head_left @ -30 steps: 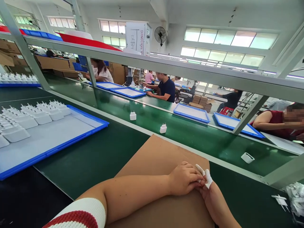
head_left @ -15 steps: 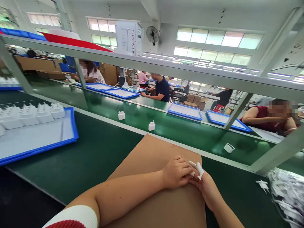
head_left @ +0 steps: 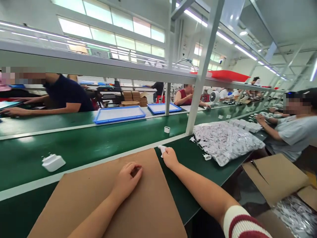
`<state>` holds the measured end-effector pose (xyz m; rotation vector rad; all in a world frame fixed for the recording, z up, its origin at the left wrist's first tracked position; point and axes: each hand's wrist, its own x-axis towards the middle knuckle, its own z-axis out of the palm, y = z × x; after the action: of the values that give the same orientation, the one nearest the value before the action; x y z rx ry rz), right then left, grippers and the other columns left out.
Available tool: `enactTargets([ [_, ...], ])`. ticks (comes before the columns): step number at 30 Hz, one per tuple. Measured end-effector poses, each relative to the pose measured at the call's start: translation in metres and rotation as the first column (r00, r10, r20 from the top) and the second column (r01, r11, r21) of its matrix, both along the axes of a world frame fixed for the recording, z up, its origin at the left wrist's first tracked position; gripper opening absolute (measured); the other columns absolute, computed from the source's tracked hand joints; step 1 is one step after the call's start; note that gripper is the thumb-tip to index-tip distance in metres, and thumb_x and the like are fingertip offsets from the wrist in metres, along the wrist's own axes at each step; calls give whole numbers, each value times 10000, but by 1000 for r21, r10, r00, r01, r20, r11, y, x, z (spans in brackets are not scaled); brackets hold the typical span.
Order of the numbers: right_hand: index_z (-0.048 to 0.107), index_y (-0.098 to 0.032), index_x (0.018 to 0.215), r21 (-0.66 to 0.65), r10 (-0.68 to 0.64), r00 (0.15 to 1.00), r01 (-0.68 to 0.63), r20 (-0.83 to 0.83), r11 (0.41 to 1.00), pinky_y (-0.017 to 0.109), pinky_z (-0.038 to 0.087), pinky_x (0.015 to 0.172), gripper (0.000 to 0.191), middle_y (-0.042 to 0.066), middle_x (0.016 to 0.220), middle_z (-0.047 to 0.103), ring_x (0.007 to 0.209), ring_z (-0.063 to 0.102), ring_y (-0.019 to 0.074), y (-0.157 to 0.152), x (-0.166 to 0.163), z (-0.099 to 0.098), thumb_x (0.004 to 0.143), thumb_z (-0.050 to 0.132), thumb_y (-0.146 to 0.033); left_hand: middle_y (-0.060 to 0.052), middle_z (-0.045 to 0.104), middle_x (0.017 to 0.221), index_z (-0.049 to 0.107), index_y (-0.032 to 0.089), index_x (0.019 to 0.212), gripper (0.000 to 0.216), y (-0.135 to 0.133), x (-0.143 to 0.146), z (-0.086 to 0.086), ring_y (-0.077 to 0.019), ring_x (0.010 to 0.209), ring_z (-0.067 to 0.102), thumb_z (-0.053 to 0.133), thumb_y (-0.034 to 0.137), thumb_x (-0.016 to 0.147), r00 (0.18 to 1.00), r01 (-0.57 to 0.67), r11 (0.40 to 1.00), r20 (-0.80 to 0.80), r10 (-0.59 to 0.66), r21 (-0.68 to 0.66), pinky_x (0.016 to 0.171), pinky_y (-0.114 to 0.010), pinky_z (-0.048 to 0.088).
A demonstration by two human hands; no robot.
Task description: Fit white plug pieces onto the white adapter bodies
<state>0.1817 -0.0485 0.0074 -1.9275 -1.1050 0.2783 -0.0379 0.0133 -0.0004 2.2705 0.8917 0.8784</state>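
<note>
Hands well apart: the left hand (head_left: pixel 127 180) rests loosely curled on the flat brown cardboard sheet (head_left: pixel 66 201), nothing visible in it; the right hand (head_left: pixel 170 158) hangs past the sheet's far right corner, white soft finger covers (head_left: pixel 162 149) pointing forward — cannot tell if anything is pinched there. The white hollow oval plastic housing (head_left: pixel 167 130) sits on the glossy green belt (head_left: pixel 119 140) ahead of the right hand, not touching it. Main risk: an off-centre touch could skid or tip the housing, since the belt looks slick and covered fingertips may grip poorly. If the belt runs, it could carry off before the fingers close. The pale metal post (head_left: pixel 196 105) ahead-right of the right hand could catch a hurried wrist. Loose white pronged plug pieces (head_left: pixel 207 157) lie right of that hand, beside the clear plastic bag of white parts (head_left: pixel 225 140); a sweeping forearm could scatter them. Ahead-left of the left hand, the white blocky two-pin adapter (head_left: pixel 53 162) might get shoved — cause would be that hand pushing the cardboard forward.
</note>
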Motion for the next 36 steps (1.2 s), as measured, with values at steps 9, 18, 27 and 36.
enactTargets([
  [9, 513, -18, 1397, -249, -344, 882, 430, 323, 868, 567, 254, 1155, 510, 313, 1462, 462, 1436, 332, 413, -20, 111, 28, 934, 572, -223, -55, 736, 964, 711, 243, 846, 285, 0, 2, 4, -250, 878, 686, 513, 445, 812, 999, 33, 999, 10, -33, -6, 755, -362, 592],
  [18, 560, -109, 1298, -243, -275, 878, 388, 393, 889, 415, 491, 985, 328, 195, 1389, 511, 1132, 617, 243, -28, 106, 42, 997, 518, -231, -47, 751, 969, 726, 261, 820, 319, 9, 3, 0, -260, 875, 698, 515, 497, 780, 999, 43, 999, 21, -42, -23, 751, -370, 603],
  [27, 519, -164, 1282, -294, 319, 887, -224, 332, 929, 297, 516, 679, 407, 69, 1007, 701, 854, 680, 224, -23, -34, 42, 925, 568, -352, -33, 748, 1044, 737, 288, 873, 341, 22, 2, -15, -296, 1000, 679, 556, 553, 760, 999, 33, 999, -24, -34, -36, 870, -435, 589],
  [36, 556, -103, 1136, -347, 562, 554, -451, 614, 822, 303, 546, 631, 238, 127, 1047, 650, 859, 660, 224, -39, -74, 6, 969, 485, -257, -34, 751, 1109, 697, 326, 937, 400, 31, 0, -22, -338, 1118, 665, 530, 595, 694, 992, -83, 990, -105, 71, -111, 993, -513, 539],
])
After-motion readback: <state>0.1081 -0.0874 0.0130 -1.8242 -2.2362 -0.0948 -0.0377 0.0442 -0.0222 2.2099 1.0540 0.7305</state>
